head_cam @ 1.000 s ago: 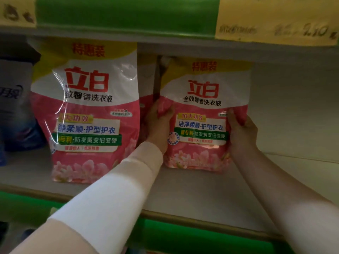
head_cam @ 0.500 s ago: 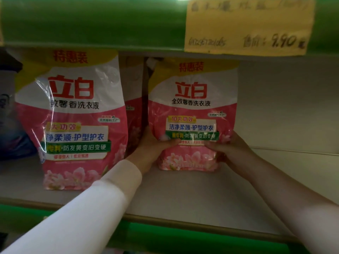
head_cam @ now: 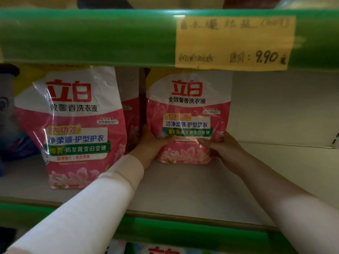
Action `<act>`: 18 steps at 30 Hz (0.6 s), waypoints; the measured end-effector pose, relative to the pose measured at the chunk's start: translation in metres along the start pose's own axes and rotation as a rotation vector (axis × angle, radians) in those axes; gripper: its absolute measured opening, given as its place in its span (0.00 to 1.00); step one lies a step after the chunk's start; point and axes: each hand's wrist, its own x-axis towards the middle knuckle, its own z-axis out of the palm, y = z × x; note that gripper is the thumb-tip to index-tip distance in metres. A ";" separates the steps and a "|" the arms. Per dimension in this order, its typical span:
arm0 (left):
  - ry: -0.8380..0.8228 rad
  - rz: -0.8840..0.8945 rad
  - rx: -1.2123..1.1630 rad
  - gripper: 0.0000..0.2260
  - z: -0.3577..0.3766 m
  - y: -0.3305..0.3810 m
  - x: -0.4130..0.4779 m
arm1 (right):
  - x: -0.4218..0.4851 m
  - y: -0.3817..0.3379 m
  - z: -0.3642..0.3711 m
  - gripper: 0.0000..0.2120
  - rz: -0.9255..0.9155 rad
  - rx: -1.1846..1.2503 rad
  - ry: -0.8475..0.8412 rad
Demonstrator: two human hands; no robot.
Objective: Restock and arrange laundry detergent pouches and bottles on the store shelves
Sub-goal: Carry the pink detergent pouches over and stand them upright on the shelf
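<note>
A pink and white detergent pouch (head_cam: 189, 107) stands upright toward the back of the grey shelf (head_cam: 183, 191). My left hand (head_cam: 152, 142) grips its lower left side, thumb across the front. My right hand (head_cam: 220, 147) grips its lower right side, thumb also on the front. A second, same-looking pouch (head_cam: 77, 125) stands nearer the front on the left. Between them a third pouch (head_cam: 131, 114) shows partly, behind the others.
Dark blue packages (head_cam: 11, 125) sit at the far left of the shelf. The upper shelf's green rail (head_cam: 91, 37) carries a yellow price tag (head_cam: 234, 43) reading 9.90. To the right of the held pouch lies bare shelf. Another pouch's top (head_cam: 163, 250) peeks from the shelf below.
Both hands slid down from the pouch's middle sides to its lower part, thumbs now across the front. The view shifted upward, and the pouch stands a little lower and steadier on the shelf.
</note>
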 end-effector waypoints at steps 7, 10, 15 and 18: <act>0.045 -0.064 -0.054 0.50 0.008 0.002 -0.029 | -0.025 -0.007 0.004 0.57 0.195 0.103 0.249; 0.021 -0.084 -0.079 0.49 0.011 0.009 -0.054 | -0.046 -0.019 0.008 0.61 0.226 0.054 0.371; 0.069 -0.148 -0.270 0.34 0.017 0.038 -0.103 | -0.094 -0.051 0.037 0.56 0.162 0.117 0.481; 0.055 -0.132 -0.411 0.28 0.018 0.055 -0.139 | -0.129 -0.058 0.060 0.51 0.086 0.169 0.594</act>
